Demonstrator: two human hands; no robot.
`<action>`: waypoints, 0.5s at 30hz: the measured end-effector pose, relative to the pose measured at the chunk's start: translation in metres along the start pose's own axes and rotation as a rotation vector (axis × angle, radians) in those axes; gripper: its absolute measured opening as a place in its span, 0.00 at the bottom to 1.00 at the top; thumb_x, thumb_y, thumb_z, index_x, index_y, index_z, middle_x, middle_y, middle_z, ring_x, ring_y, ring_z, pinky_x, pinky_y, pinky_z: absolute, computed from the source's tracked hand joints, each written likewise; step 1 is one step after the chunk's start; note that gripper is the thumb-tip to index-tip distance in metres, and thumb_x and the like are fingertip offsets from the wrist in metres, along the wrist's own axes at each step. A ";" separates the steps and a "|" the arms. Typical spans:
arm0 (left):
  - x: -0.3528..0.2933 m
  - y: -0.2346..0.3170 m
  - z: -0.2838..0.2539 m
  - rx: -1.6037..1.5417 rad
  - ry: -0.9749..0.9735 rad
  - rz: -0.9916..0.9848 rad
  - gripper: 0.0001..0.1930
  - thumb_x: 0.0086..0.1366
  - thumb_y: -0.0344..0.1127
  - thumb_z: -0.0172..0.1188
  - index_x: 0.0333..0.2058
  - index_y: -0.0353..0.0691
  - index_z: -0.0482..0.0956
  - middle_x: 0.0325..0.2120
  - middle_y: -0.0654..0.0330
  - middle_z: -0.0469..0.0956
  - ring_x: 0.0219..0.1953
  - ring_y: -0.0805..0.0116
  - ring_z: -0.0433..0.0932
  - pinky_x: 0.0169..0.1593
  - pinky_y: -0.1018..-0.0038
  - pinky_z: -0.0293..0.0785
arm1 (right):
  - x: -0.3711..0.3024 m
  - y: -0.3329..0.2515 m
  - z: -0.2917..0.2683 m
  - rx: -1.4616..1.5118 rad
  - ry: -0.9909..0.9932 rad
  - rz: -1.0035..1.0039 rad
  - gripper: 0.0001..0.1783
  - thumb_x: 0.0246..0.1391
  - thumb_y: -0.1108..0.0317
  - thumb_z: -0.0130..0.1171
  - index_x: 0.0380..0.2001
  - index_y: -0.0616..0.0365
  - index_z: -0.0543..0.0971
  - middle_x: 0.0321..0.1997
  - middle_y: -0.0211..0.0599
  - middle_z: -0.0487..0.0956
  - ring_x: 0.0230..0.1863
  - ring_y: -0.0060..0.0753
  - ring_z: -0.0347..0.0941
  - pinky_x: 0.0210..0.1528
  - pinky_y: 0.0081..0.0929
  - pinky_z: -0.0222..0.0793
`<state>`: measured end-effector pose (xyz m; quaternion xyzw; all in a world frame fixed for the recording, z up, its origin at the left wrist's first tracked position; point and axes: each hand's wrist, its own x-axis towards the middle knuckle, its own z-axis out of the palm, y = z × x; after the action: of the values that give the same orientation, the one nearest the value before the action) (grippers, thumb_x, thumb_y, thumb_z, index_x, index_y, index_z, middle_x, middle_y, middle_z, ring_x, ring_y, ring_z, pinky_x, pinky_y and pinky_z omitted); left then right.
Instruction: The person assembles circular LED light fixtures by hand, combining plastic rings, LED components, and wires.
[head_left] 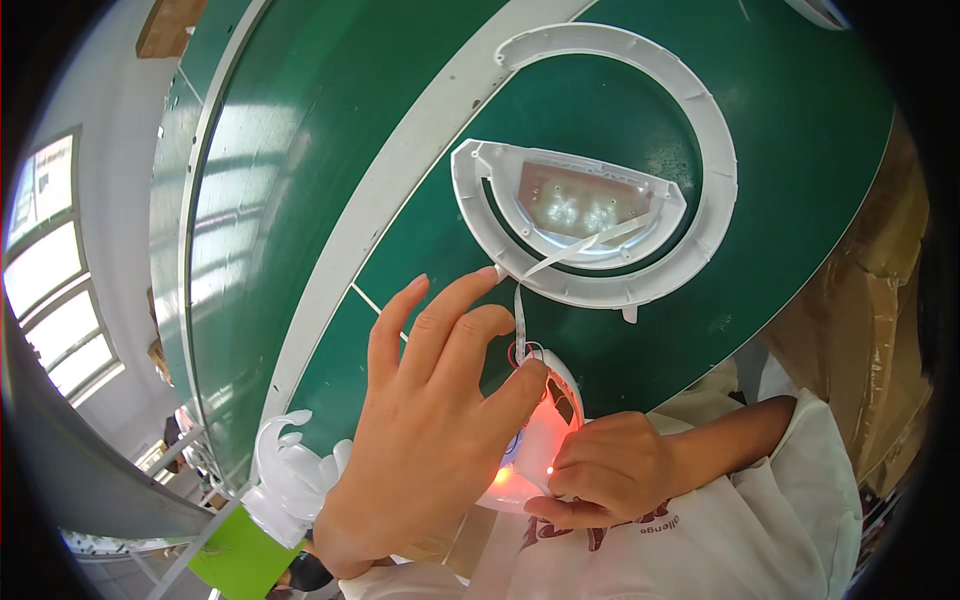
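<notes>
My left hand (430, 400) is over the bench with its fingers apart and bent. One fingertip meets the lower rim of a large white C-shaped plastic frame (715, 150); the thumb lies at the edge of a small white plastic housing (565, 375). Between them runs a narrow white strip (519, 315), with thin red and dark wires near the housing. My right hand (610, 470) is curled around the housing's right side, close to my body. Red and orange light glows inside the housing, next to a bluish part (512, 447). My left hand hides much of it.
A half-round panel (585, 200) sits within the frame, a white strip lying across it. Clear and white curved plastic pieces (290, 470) are piled at the left. A pale rail (400, 150) crosses the green bench (800, 180). Brown cardboard (860, 340) stands at the right.
</notes>
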<state>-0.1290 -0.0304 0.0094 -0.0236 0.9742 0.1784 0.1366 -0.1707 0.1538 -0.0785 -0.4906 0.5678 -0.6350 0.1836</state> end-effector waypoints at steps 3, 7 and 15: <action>0.003 -0.001 -0.004 -0.002 -0.037 0.049 0.10 0.48 0.29 0.68 0.32 0.44 0.83 0.41 0.57 0.72 0.59 0.51 0.69 0.62 0.47 0.62 | 0.001 -0.001 -0.002 0.006 -0.018 0.014 0.15 0.46 0.63 0.72 0.26 0.55 0.74 0.22 0.29 0.75 0.18 0.27 0.72 0.20 0.20 0.71; 0.008 0.002 -0.005 -0.003 -0.066 0.061 0.11 0.46 0.28 0.68 0.31 0.44 0.82 0.39 0.57 0.71 0.57 0.51 0.70 0.58 0.50 0.64 | 0.001 -0.001 -0.002 0.018 -0.024 0.027 0.15 0.46 0.63 0.72 0.26 0.55 0.74 0.22 0.30 0.75 0.18 0.27 0.72 0.21 0.21 0.72; 0.012 0.003 -0.008 -0.057 -0.156 0.085 0.15 0.39 0.28 0.67 0.31 0.45 0.82 0.38 0.57 0.70 0.51 0.53 0.71 0.52 0.58 0.64 | -0.001 -0.001 0.000 0.005 -0.019 0.036 0.15 0.46 0.63 0.72 0.25 0.55 0.74 0.22 0.29 0.74 0.18 0.27 0.72 0.21 0.21 0.72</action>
<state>-0.1428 -0.0303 0.0145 0.0280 0.9552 0.2132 0.2034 -0.1701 0.1547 -0.0778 -0.4856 0.5732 -0.6284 0.2017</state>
